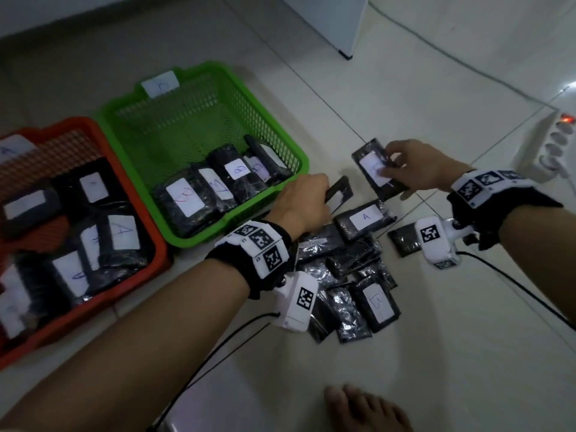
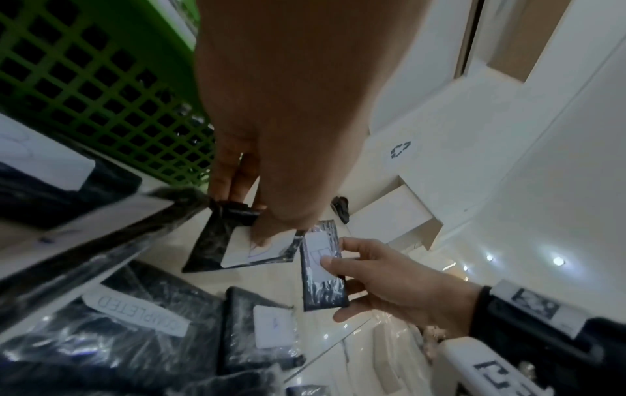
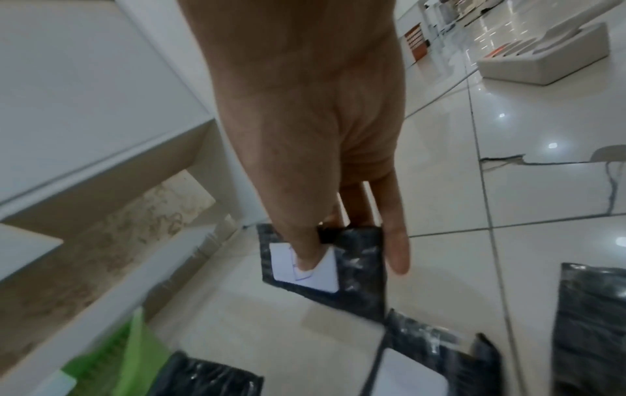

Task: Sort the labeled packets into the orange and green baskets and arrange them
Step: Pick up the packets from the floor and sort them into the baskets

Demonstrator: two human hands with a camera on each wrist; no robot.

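The left hand (image 1: pixel 304 199) reached out low beside the green basket (image 1: pixel 282 141), pinching a black packet (image 1: pixel 339 191). The right hand (image 1: pixel 414 169) gripped another labeled packet (image 1: pixel 375 173) above the floor pile (image 1: pixel 349 275).

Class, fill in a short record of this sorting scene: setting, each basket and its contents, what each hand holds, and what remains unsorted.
setting: tiled floor, seen from above
orange basket: black packets, visible labels A
green basket: black packets, visible labels B
left hand: grips one black packet near the green basket
right hand: pinches a second packet, thumb on its white label
unsorted pile: packets on the floor, including one marked A and one marked B
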